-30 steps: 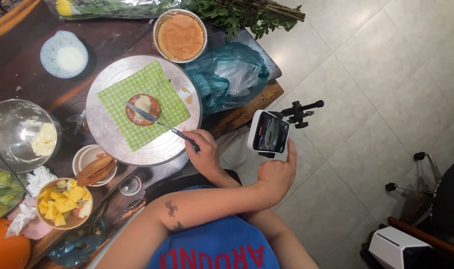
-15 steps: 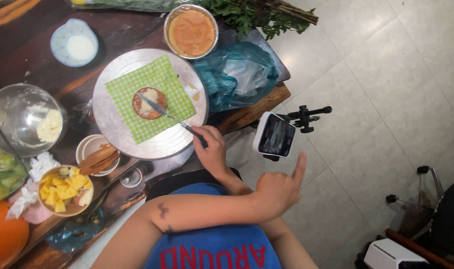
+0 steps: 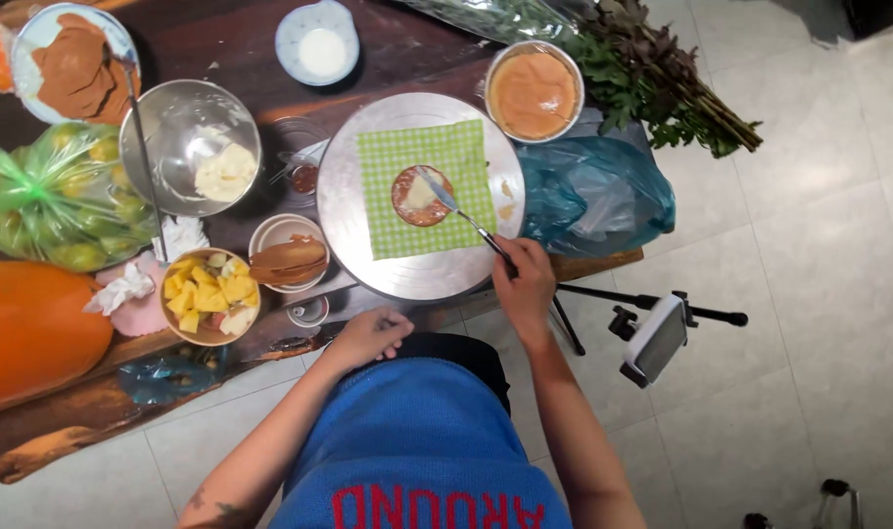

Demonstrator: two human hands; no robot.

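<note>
Spreading knife [image 3: 466, 217] is lying slantwise across the round silver tray [image 3: 349, 176], its blade tip resting on the pale dab atop the small brown disc [image 3: 422, 196]; the right hand [image 3: 525, 284] is closing its grip around the dark handle at the tray's near edge. Left hand [image 3: 368, 335] is resting loosely curled at the worktop [image 3: 221, 49] edge, gripping nothing, just beside a small glass cup [image 3: 308, 311]. Nearest the body, a bowl of yellow fruit cubes [image 3: 210, 297] is sitting beside a small bowl with a brown wafer [image 3: 288, 257]; an orange pumpkin [image 3: 30, 328] is lying well to the left. The disc is sitting in the middle of a green checked cloth [image 3: 456, 147] spread on the tray; a blue plastic bag [image 3: 593, 191] is touching the tray's right side. Farther off, a metal bowl with white cream [image 3: 190, 147], a bag of green fruit [image 3: 60, 196] and a bowl of orange paste [image 3: 534, 90] are standing; a bunch of leafy herbs [image 3: 662, 88], a plate of brown discs [image 3: 74, 59] and a small white dish [image 3: 317, 41] are lying farthest away. A phone on a tripod [image 3: 655, 338] is standing on the tiled floor to the right.
</note>
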